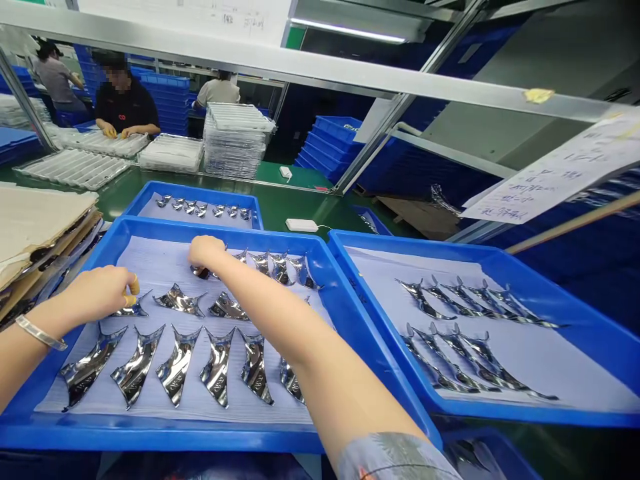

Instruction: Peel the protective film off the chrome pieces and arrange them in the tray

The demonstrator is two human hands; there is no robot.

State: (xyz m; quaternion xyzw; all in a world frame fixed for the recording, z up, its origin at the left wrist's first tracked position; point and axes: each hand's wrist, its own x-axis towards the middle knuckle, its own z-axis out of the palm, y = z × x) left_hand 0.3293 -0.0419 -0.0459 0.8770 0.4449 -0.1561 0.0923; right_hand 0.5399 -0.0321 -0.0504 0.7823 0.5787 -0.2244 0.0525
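Note:
Both my hands are over a blue tray [345,333] lined with white sheet, where curved, shiny chrome pieces lie in rows. My left hand [103,293], with yellow finger covers, is closed at the left of the middle row, its fingertips on a chrome piece [137,309]. Farther back, my right hand [206,252] is closed at the left end of the back row. A dark chrome piece [201,273] shows under its fingers, which are mostly hidden. My right forearm covers part of the rows. In front lies a row of larger chrome pieces [217,367].
Another blue tray [500,417] with chrome pieces stands at right, and a smaller blue tray [200,190] behind. Stacked cardboard [45,227] lies at left. A metal frame bar [320,63] crosses above the bench. People sit beyond, one handling white plastic trays [107,143].

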